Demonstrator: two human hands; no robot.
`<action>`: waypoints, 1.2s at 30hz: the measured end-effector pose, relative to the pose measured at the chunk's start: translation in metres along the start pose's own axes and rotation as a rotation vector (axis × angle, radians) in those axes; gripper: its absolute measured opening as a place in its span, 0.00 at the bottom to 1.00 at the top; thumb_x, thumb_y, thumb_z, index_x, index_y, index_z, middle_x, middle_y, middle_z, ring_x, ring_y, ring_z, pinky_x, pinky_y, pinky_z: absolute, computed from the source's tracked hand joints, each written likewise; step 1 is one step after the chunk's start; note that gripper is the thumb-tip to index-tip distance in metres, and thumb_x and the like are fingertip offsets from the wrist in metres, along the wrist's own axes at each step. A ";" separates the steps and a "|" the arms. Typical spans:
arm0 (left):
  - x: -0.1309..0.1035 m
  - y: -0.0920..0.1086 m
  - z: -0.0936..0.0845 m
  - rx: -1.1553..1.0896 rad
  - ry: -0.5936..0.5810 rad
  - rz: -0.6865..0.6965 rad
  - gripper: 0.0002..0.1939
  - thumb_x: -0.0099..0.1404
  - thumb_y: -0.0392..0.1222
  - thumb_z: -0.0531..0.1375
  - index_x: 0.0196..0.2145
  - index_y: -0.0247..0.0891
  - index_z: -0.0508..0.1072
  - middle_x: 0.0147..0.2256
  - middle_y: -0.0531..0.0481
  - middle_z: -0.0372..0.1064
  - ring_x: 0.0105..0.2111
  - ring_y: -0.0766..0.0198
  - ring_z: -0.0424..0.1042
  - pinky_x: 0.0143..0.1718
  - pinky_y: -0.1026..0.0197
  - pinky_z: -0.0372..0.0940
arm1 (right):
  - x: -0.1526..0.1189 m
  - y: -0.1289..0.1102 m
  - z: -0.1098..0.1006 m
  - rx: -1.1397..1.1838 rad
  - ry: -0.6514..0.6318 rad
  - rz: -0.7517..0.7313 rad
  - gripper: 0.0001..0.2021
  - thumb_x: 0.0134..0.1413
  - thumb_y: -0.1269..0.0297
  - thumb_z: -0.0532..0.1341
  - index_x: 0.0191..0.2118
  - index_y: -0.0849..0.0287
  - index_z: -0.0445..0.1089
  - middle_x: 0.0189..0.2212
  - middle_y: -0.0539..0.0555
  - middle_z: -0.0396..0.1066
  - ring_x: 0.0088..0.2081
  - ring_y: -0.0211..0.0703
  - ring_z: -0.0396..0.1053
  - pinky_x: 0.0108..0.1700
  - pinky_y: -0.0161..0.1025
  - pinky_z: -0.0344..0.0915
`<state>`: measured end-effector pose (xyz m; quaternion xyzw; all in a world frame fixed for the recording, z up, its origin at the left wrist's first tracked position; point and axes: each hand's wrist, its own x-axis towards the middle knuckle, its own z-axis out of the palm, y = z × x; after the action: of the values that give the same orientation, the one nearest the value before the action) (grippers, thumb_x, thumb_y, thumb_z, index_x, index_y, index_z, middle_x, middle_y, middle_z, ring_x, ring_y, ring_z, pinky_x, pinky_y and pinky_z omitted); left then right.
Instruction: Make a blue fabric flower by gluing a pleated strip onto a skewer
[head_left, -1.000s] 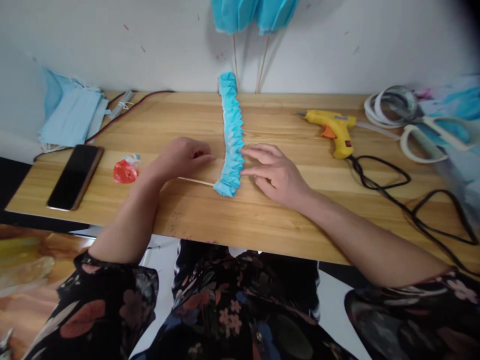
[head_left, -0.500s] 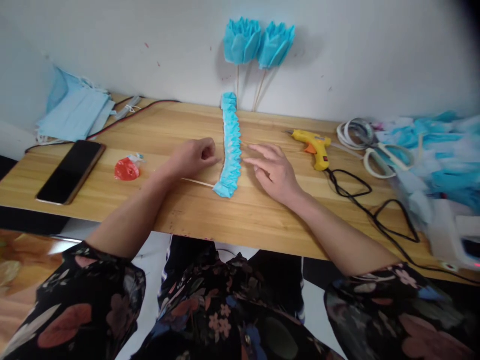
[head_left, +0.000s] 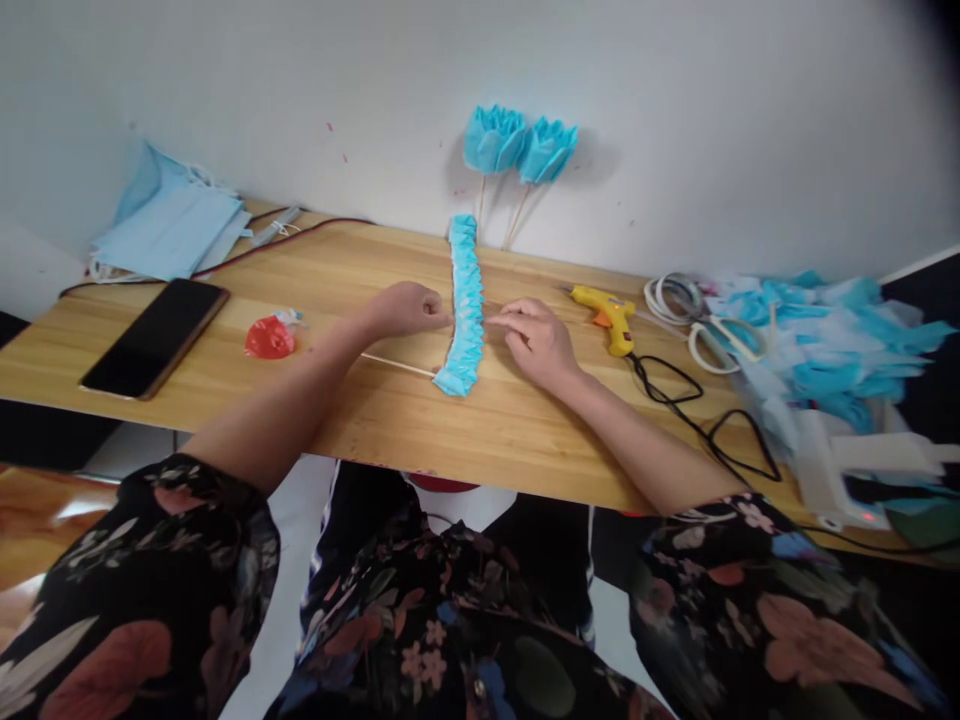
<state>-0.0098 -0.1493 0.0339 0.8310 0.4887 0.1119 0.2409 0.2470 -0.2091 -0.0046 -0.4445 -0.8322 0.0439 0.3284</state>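
Blue fabric flowers (head_left: 494, 145): two, formed
Pleated blue fabric strip (head_left: 468, 300): lying flat
My left hand (head_left: 405, 308): fingers curled, contents unclear
My right hand (head_left: 541, 342): fingers parted, beside strip

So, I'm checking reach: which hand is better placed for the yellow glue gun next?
Likely the right hand: the yellow glue gun lies nearer, on its side of the pleated blue strip; the left hand is opposite.
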 end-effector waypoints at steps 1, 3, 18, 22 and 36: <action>0.002 0.002 -0.003 0.031 -0.037 0.012 0.19 0.59 0.57 0.59 0.21 0.38 0.68 0.19 0.54 0.63 0.23 0.66 0.60 0.28 0.60 0.49 | 0.002 0.001 0.001 0.002 -0.006 0.001 0.22 0.57 0.78 0.55 0.46 0.55 0.83 0.42 0.56 0.79 0.46 0.50 0.74 0.48 0.47 0.70; 0.006 0.004 -0.008 0.071 -0.098 0.038 0.20 0.58 0.57 0.60 0.20 0.38 0.67 0.18 0.54 0.62 0.22 0.67 0.59 0.27 0.60 0.49 | 0.003 0.002 0.004 0.004 -0.038 0.003 0.21 0.57 0.78 0.55 0.44 0.55 0.84 0.42 0.57 0.80 0.46 0.51 0.75 0.47 0.47 0.70; 0.003 -0.009 -0.010 -0.115 -0.089 0.085 0.15 0.59 0.51 0.55 0.29 0.38 0.75 0.24 0.55 0.67 0.27 0.65 0.63 0.29 0.64 0.54 | 0.008 0.005 0.007 0.014 -0.123 0.066 0.23 0.57 0.79 0.54 0.51 0.56 0.80 0.50 0.59 0.80 0.53 0.53 0.74 0.58 0.53 0.68; 0.005 -0.012 -0.006 -0.090 -0.065 0.072 0.15 0.60 0.50 0.55 0.29 0.38 0.75 0.24 0.55 0.67 0.27 0.65 0.64 0.30 0.64 0.55 | 0.012 0.007 0.003 0.032 -0.125 0.120 0.24 0.62 0.77 0.51 0.56 0.58 0.77 0.51 0.60 0.80 0.53 0.52 0.74 0.57 0.52 0.69; -0.001 -0.011 -0.009 -0.090 -0.100 0.100 0.25 0.65 0.42 0.52 0.58 0.39 0.72 0.21 0.58 0.62 0.24 0.61 0.62 0.32 0.62 0.55 | 0.029 -0.001 0.006 -0.108 -0.185 0.175 0.23 0.64 0.75 0.53 0.59 0.58 0.76 0.50 0.60 0.79 0.51 0.52 0.75 0.48 0.45 0.70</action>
<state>-0.0229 -0.1430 0.0360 0.8472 0.4285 0.1039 0.2965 0.2312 -0.1859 0.0056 -0.5265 -0.8182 0.0681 0.2207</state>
